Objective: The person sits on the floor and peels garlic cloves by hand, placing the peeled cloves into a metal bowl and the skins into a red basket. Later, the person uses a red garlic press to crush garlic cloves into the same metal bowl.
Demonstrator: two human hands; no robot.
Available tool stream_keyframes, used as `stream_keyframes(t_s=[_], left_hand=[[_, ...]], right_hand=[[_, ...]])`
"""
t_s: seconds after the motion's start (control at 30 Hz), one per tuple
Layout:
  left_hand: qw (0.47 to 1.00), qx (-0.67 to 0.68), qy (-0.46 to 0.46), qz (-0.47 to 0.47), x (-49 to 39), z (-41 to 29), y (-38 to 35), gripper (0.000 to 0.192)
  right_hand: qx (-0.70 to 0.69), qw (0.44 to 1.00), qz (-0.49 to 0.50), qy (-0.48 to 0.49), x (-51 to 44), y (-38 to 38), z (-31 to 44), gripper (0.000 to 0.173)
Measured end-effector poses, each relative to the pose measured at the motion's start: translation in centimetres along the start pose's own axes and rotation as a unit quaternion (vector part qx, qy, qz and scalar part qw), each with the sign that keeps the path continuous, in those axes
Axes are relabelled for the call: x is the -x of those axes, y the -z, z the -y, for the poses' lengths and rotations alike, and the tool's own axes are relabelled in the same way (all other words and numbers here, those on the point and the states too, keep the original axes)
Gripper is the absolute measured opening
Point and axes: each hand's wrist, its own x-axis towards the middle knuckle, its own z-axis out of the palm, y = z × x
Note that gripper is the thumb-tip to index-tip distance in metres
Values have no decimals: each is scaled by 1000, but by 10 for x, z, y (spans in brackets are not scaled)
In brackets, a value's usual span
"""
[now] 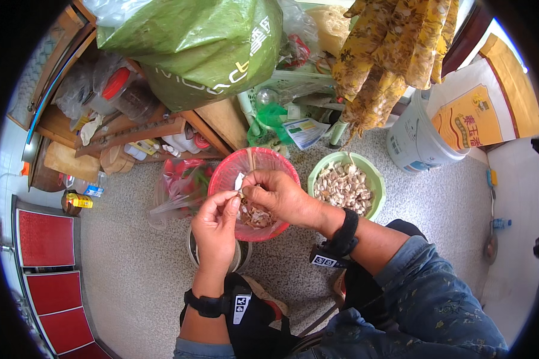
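Note:
Over a red plastic basket (216,179), my left hand (218,224) and my right hand (278,197) meet at the fingertips. Both pinch a small pale piece (241,194), which looks like a garlic clove; the fingers partly cover it. Dry papery skins (257,217) lie in the basket. To its right, a light green plastic basin (378,188) holds many unpeeled garlic cloves (343,186). A round container (244,256) stands beneath the left hand and the basket's edge, its contents mostly hidden.
Left of the basket lies a clear plastic bag of red items (182,179). Behind are a wooden cabinet (161,132), a big green bag (197,49) and a green rack (296,77). A white bucket (410,134) stands at the back right. Red cupboard doors (45,238) line the left.

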Motion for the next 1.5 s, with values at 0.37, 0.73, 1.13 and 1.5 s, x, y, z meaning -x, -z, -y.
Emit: stream_keyframes(t_s=[0.37,0.73,1.13,1.5], left_hand=[[980,-164,-104,-39,1,-8,-6,22],[990,-113,-74,-33,2,-2,-3,14],[998,1,-55,-43,1,2,1,16],[1000,25,-7,-5,2,-2,5,20]], right_hand=[[75,996,-29,38,0,-8,-2,19],[79,996,-30,34,2,-10,3,19],[16,998,-48,24,-1,0,-4,14],[-7,995,-66,77,-1,-7,1,10]])
